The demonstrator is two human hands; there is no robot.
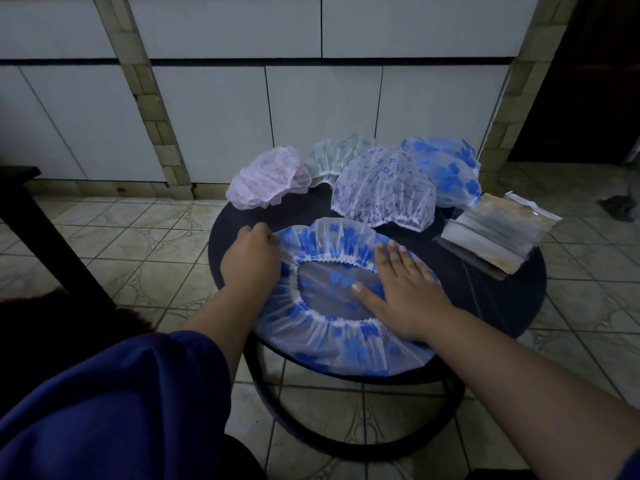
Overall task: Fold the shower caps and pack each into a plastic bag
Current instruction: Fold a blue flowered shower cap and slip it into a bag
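A: The translucent shower cap printed with blue flowers [332, 306] lies spread on the near half of the round dark table [512, 292], opening upward, its white elastic ring showing. The left hand [251, 259] has its fingers curled over the cap's far-left rim, gripping the film there. The right hand [403, 292] lies flat on the right side, fingers straight and slightly spread, thumb reaching into the opening.

B: What could spoil the fold?

A: I'd judge the film is slippery (and the near edge already hangs past the table rim), so a quick pull by the left hand could drag the whole cap out from under the flat palm, or tip it toward the floor. The gathered elastic may also spring the fold back open.

B: Which way does it lie?

A: It's a broad oval, long axis running from far-left to near-right, mouth facing up. Four more caps sit along the far edge: pink [268, 181], green-patterned [337, 157], purple-patterned [382, 188] and another blue-flowered one [446, 168]. The stack of clear plastic bags [498, 233] rests at the right, well apart from both hands.
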